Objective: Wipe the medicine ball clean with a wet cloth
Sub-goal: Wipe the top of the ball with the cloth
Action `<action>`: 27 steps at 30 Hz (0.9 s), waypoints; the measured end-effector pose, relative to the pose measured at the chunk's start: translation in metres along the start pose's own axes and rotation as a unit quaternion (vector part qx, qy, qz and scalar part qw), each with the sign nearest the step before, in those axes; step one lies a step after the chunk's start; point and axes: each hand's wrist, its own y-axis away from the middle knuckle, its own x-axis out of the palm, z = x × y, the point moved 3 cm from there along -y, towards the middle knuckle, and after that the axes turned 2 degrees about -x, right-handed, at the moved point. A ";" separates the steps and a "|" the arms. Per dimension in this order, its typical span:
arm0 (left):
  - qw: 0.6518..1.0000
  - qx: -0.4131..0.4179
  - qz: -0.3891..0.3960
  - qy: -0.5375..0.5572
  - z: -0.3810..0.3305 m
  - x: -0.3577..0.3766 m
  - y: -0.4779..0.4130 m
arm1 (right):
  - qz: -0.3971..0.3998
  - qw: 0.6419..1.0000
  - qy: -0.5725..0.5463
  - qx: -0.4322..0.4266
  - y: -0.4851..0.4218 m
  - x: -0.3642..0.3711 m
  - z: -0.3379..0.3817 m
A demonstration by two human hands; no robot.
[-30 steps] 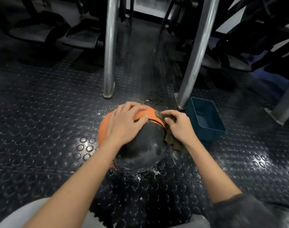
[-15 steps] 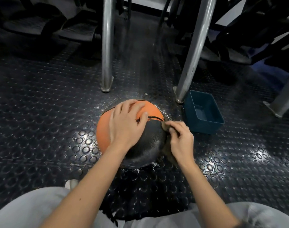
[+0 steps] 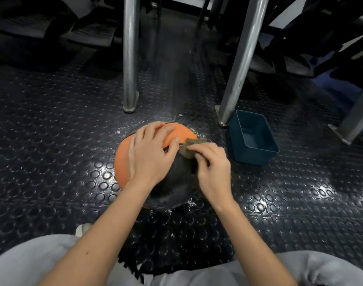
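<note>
Under the right hand [image 3: 213,168], cloth [image 3: 187,150] mostly hidden; left hand [image 3: 150,155] covers ball [image 3: 122,159].

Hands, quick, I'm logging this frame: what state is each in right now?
Left hand: open, fingers spread on the medicine ball.
Right hand: fingers curled on the cloth, pressing it to the ball.

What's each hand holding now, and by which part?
Right hand pinches the cloth by its near edge, against the ball, upper right side. Left hand holds nothing; it rests spread on top of the ball.
</note>
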 end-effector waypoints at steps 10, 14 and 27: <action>1.000 0.015 0.018 0.000 -0.009 0.005 -0.001 | -0.007 0.995 0.005 0.102 0.003 -0.008 -0.040; 1.000 0.006 0.001 -0.005 -0.006 0.003 -0.001 | 0.017 0.998 0.022 -0.061 -0.008 0.002 0.008; 0.999 -0.016 0.045 0.010 0.001 -0.002 -0.014 | 0.033 0.999 0.005 -0.039 -0.007 0.000 -0.006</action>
